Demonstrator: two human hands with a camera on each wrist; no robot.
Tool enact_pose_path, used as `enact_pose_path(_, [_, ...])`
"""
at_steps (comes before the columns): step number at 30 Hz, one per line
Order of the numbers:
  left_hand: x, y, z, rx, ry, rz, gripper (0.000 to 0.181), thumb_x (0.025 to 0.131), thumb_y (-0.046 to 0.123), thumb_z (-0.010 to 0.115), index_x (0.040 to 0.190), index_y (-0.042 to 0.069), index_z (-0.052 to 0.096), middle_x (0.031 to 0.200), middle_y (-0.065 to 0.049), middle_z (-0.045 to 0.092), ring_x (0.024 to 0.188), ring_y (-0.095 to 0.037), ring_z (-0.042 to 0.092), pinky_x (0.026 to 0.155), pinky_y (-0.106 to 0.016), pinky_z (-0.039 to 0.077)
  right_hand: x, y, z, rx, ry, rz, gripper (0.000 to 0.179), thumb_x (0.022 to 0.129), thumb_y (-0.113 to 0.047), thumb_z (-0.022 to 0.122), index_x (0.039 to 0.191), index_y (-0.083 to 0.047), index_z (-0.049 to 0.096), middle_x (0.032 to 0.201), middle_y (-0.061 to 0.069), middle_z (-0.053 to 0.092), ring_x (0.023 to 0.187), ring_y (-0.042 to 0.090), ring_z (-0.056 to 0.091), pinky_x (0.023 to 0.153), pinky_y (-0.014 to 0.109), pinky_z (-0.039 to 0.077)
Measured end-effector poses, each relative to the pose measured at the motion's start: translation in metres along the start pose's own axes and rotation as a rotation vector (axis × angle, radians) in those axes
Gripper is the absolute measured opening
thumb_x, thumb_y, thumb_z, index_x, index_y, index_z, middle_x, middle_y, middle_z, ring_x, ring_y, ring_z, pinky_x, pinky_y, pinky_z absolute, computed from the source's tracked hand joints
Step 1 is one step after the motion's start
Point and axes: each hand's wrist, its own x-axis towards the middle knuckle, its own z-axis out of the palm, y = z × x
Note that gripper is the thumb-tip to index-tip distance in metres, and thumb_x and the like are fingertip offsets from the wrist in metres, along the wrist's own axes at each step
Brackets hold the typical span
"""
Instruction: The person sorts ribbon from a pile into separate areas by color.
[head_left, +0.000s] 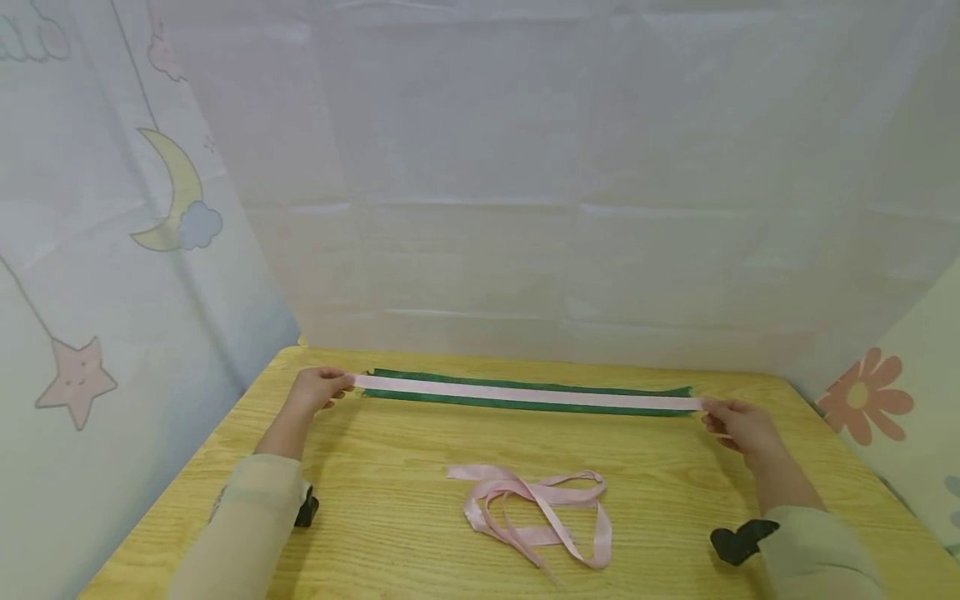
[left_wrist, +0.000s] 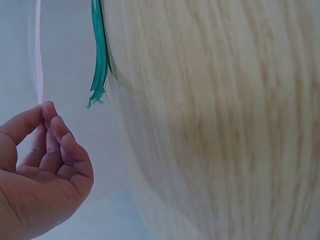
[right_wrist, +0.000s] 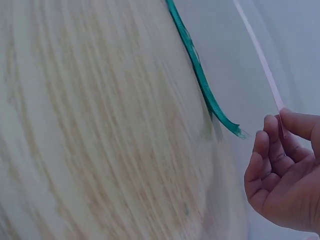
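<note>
A pink ribbon strip [head_left: 525, 394] is stretched straight between my two hands. My left hand [head_left: 318, 388] pinches its left end between thumb and fingertips, and my right hand [head_left: 742, 423] pinches the other end. Behind and below the strip, a wider green ribbon [head_left: 585, 408] lies along the far part of the table, its frayed ends stopping just short of my hands. Both wrist views show the pink strip held apart from the green ribbon [left_wrist: 100, 55], above it. Nearer me lies a loose tangle of pink ribbon [head_left: 540, 508], untouched.
The wood-grain table [head_left: 390, 533] has rounded far corners. A pale hanging sheet [head_left: 600, 208] stands behind its back edge, with a printed sheet [head_left: 150, 317] to the left and a flower-printed one [head_left: 866, 396] to the right.
</note>
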Motion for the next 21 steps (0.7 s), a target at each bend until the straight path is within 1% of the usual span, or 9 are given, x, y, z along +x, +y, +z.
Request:
enact_pose_path(3, [0.001, -0.002, 0.001, -0.006, 0.006, -0.017, 0.039, 0.094, 0.024, 0.057, 0.122, -0.003, 0.054, 0.101, -0.009, 0.067, 0.092, -0.022, 0.058, 0.083, -0.041, 0.045, 0.001, 0.003, 0.002, -0.048, 0.024, 0.004, 0.032, 0.093, -0.039, 0.055, 0.103, -0.009, 0.061, 0.077, -0.010, 0.064, 0.074, 0.008, 0.060, 0.068, 0.029, 0.047])
enact_pose_path(5, [0.002, -0.004, 0.002, -0.014, 0.010, -0.023, 0.039, 0.094, 0.024, 0.057, 0.122, -0.003, 0.054, 0.099, -0.007, 0.068, 0.091, -0.022, 0.058, 0.082, -0.040, 0.045, 0.002, 0.005, 0.002, -0.067, 0.033, 0.012, 0.041, 0.092, -0.041, 0.055, 0.109, -0.004, 0.059, 0.079, -0.010, 0.064, 0.075, 0.009, 0.060, 0.068, 0.029, 0.047])
enact_pose_path(8, [0.002, -0.004, 0.002, -0.020, 0.009, -0.025, 0.039, 0.094, 0.023, 0.056, 0.123, -0.004, 0.052, 0.097, -0.005, 0.068, 0.093, -0.024, 0.058, 0.082, -0.040, 0.045, 0.003, 0.006, 0.002, -0.076, 0.039, 0.036, 0.051, 0.092, -0.042, 0.055, 0.117, 0.002, 0.054, 0.079, -0.009, 0.064, 0.075, 0.009, 0.060, 0.068, 0.030, 0.047])
enact_pose_path(10, [0.002, -0.004, 0.003, -0.022, 0.006, -0.023, 0.039, 0.095, 0.023, 0.055, 0.123, -0.004, 0.052, 0.095, -0.004, 0.068, 0.094, -0.026, 0.058, 0.081, -0.039, 0.045, 0.003, 0.007, 0.001, -0.075, 0.038, 0.049, 0.054, 0.092, -0.042, 0.055, 0.120, 0.004, 0.053, 0.079, -0.009, 0.064, 0.075, 0.009, 0.060, 0.068, 0.030, 0.046])
enact_pose_path(12, [0.002, -0.004, 0.003, -0.026, 0.002, -0.027, 0.039, 0.095, 0.022, 0.056, 0.123, -0.004, 0.053, 0.094, -0.003, 0.068, 0.094, -0.025, 0.058, 0.080, -0.038, 0.046, 0.002, 0.008, 0.001, -0.074, 0.039, 0.062, 0.055, 0.091, -0.041, 0.056, 0.120, 0.005, 0.053, 0.078, -0.010, 0.064, 0.074, 0.009, 0.060, 0.068, 0.030, 0.045])
enact_pose_path(15, [0.002, -0.004, 0.004, -0.030, -0.002, -0.037, 0.039, 0.094, 0.021, 0.056, 0.122, -0.005, 0.052, 0.091, -0.002, 0.069, 0.089, -0.022, 0.060, 0.075, -0.033, 0.046, 0.002, 0.010, 0.000, -0.065, 0.039, 0.075, 0.052, 0.091, -0.041, 0.056, 0.117, 0.004, 0.055, 0.077, -0.010, 0.064, 0.074, 0.009, 0.059, 0.068, 0.031, 0.044])
enact_pose_path(18, [0.002, -0.005, 0.005, -0.039, -0.006, -0.047, 0.038, 0.094, 0.020, 0.057, 0.121, -0.006, 0.053, 0.087, -0.001, 0.069, 0.083, -0.018, 0.061, 0.070, -0.030, 0.046, 0.002, 0.011, 0.000, -0.048, 0.042, 0.092, 0.047, 0.089, -0.042, 0.059, 0.111, -0.001, 0.060, 0.076, -0.009, 0.064, 0.074, 0.009, 0.058, 0.068, 0.030, 0.044])
enact_pose_path(21, [0.002, -0.006, 0.006, -0.045, -0.013, -0.049, 0.038, 0.093, 0.019, 0.057, 0.121, -0.007, 0.052, 0.085, 0.001, 0.069, 0.080, -0.015, 0.061, 0.069, -0.031, 0.046, 0.003, 0.012, -0.001, -0.036, 0.038, 0.098, 0.039, 0.088, -0.043, 0.061, 0.104, -0.007, 0.064, 0.077, -0.008, 0.064, 0.074, 0.009, 0.058, 0.069, 0.030, 0.045])
